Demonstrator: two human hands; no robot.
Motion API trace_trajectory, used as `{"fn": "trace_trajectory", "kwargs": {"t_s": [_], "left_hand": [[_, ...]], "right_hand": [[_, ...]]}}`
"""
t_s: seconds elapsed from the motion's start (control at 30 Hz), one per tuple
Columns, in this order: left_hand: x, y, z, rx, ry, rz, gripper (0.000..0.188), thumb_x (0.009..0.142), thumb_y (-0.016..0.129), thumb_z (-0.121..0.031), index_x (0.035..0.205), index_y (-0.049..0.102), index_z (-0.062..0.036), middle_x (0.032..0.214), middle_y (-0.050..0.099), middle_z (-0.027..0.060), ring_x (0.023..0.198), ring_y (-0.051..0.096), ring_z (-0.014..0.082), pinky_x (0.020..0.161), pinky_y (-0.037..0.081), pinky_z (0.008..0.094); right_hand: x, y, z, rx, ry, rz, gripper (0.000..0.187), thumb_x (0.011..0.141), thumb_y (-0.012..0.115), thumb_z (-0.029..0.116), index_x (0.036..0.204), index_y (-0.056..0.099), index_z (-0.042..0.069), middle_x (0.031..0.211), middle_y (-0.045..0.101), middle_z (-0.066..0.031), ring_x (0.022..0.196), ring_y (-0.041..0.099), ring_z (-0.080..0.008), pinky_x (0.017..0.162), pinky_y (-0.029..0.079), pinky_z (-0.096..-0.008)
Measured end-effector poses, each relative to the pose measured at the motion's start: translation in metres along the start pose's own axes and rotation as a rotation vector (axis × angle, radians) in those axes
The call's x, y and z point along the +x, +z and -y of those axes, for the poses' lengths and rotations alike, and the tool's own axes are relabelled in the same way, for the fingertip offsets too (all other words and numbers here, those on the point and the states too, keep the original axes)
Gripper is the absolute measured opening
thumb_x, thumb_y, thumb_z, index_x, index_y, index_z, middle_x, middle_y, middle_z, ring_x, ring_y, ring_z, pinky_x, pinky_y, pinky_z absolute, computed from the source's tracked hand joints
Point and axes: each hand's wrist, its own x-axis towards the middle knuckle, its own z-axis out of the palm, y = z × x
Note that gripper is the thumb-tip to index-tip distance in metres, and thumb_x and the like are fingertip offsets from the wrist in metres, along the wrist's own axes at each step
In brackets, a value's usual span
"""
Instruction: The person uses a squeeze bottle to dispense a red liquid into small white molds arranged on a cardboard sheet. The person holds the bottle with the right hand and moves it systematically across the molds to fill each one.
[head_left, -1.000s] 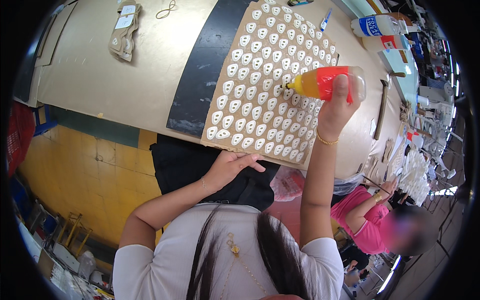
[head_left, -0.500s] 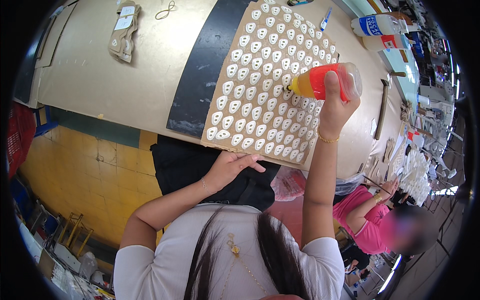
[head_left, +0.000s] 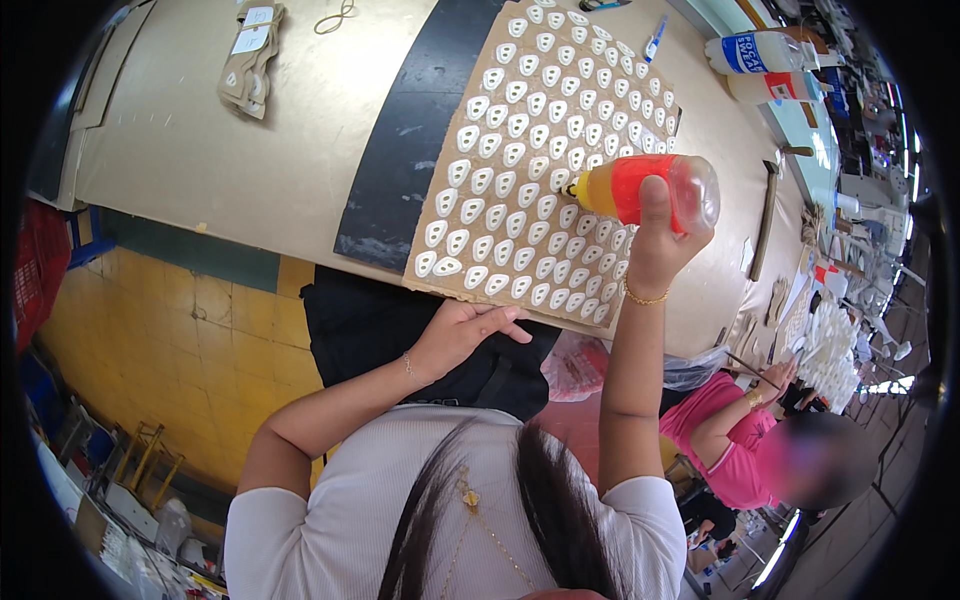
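My right hand (head_left: 662, 240) is wrapped round a squeeze bottle (head_left: 655, 190), clear with a red band and amber liquid toward its yellow neck. The bottle is tipped on its side, its dark nozzle pointing left at the small pieces on a brown board (head_left: 430, 287). Rows of small white rounded pieces (head_left: 497, 173), each with two holes, cover that board. At the board's near edge rests my left hand (head_left: 462, 335), with thumb and forefinger stretched out to the right; its other fingers are partly hidden.
The board lies partly over a black mat (head_left: 385, 180) on the table. A bundle of brown pieces (head_left: 250, 60) lies far left. Two bottles (head_left: 765, 52), a blue pen (head_left: 656, 40) and a hammer (head_left: 765, 220) lie to the right. A co-worker in pink (head_left: 725, 440) sits at right.
My right hand has brought the bottle slightly nearer to me and a little left, so its nozzle points at a different spot. My left hand has stayed at the board's edge.
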Motion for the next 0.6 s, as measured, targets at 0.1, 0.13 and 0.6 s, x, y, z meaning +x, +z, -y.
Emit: {"fn": "trace_trajectory", "kwargs": {"t_s": [0.1, 0.13, 0.6], "left_hand": [[0.000, 0.000, 0.001, -0.010, 0.000, -0.001, 0.027, 0.088, 0.051, -0.015, 0.107, 0.055, 0.0046, 0.097, 0.062, 0.0120, 0.086, 0.062, 0.0187, 0.084, 0.043, 0.0268], [0.000, -0.001, 0.001, -0.010, 0.000, -0.001, 0.027, 0.089, 0.051, -0.015, 0.107, 0.055, 0.0046, 0.098, 0.062, 0.0121, 0.086, 0.062, 0.0189, 0.084, 0.043, 0.0269], [0.001, -0.003, 0.004, -0.009, 0.032, 0.012, 0.027, 0.089, 0.050, -0.012, 0.109, 0.053, 0.0048, 0.100, 0.060, 0.0133, 0.086, 0.062, 0.0209, 0.083, 0.045, 0.0282]], "right_hand": [[-0.002, 0.002, 0.000, -0.001, -0.006, 0.022, 0.029, 0.071, 0.075, 0.016, 0.088, 0.058, -0.001, 0.078, 0.060, -0.0030, 0.069, 0.055, -0.0101, 0.065, 0.044, -0.0229], [-0.002, 0.002, 0.001, -0.002, -0.003, 0.029, 0.029, 0.071, 0.075, 0.016, 0.088, 0.058, -0.001, 0.078, 0.059, -0.0030, 0.069, 0.055, -0.0103, 0.065, 0.044, -0.0231], [0.010, 0.015, 0.007, -0.024, -0.075, 0.064, 0.031, 0.077, 0.070, 0.023, 0.092, 0.058, -0.001, 0.083, 0.060, -0.0035, 0.073, 0.055, -0.0102, 0.067, 0.045, -0.0230]]}}
